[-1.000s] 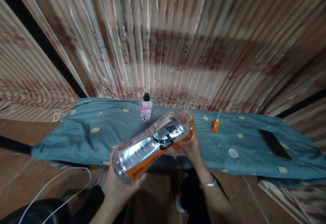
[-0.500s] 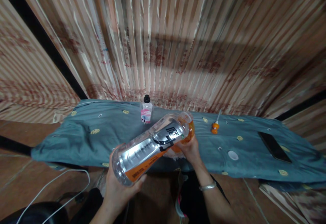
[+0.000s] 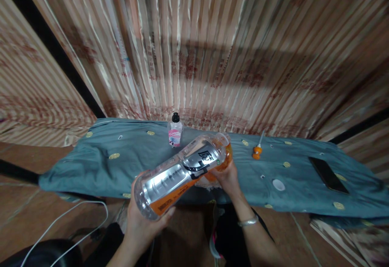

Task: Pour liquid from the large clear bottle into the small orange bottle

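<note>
In the middle of the head view, my left hand (image 3: 146,222) is wrapped round the base of a large clear drink bottle (image 3: 170,182) with a silver and orange label. The bottle is tilted, its neck end up and to the right. My right hand (image 3: 226,176) is closed round an orange see-through bottle (image 3: 228,156), mostly hidden behind the drink bottle's neck end. The two bottles overlap there; whether they touch I cannot tell. Farther right on the cloth lies an orange pump head (image 3: 257,152) with a thin tube. A white round cap (image 3: 278,184) lies nearer me.
A small clear bottle with a black cap and pink label (image 3: 175,135) stands behind the drink bottle. At the right lies a dark phone (image 3: 328,174). The teal patterned cloth (image 3: 100,174) covers the surface. A striped curtain (image 3: 194,56) hangs behind; a white cable (image 3: 105,214) loops at the lower left.
</note>
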`<state>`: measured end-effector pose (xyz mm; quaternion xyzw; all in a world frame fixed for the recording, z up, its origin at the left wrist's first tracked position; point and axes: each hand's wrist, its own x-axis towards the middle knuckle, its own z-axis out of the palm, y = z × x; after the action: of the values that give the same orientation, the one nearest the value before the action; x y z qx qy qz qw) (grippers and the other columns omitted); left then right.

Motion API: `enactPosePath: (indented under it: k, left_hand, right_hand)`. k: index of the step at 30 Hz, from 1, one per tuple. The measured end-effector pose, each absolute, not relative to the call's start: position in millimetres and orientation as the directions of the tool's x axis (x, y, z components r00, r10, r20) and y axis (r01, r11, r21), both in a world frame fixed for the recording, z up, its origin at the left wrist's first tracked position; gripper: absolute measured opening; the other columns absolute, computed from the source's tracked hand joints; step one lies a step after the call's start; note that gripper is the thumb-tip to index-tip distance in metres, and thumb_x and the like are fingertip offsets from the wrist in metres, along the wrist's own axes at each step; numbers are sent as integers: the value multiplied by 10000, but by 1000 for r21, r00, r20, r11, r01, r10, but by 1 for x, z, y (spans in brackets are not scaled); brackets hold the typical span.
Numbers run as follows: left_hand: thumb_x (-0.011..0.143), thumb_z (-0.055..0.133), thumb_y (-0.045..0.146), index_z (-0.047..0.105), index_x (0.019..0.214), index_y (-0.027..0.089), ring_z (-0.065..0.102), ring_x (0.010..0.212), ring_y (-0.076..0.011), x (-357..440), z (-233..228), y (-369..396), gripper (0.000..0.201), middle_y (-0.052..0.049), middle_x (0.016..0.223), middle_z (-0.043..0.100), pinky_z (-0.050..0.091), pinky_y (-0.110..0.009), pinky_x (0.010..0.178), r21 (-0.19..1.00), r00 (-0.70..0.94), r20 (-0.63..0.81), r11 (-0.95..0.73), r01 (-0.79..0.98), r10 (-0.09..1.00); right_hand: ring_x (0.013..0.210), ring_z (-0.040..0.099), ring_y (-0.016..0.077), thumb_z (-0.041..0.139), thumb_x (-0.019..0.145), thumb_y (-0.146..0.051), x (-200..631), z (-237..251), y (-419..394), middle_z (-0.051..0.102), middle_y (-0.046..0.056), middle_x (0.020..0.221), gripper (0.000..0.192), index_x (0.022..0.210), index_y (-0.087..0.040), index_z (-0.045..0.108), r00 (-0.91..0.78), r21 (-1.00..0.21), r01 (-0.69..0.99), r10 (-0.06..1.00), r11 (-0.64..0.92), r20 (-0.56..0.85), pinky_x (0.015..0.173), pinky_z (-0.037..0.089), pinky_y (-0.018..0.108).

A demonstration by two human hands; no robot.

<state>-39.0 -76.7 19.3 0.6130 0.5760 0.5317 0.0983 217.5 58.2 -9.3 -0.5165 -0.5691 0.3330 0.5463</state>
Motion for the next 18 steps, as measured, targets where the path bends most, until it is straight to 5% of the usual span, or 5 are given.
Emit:
enactPosePath:
  k: [18]
  left_hand:
    - [685,831,408,433,1395,157,691,1167,-334,-39,21,-76,852,-187,1288,658,584,-488,972,793,-282,475,-267,547,834]
  right_hand:
    - [1068,734,305,870,633,-386,217,-9,58,754,108,1189,783,1323,-215,542,141,-939,244,949,244,283,931,604,431]
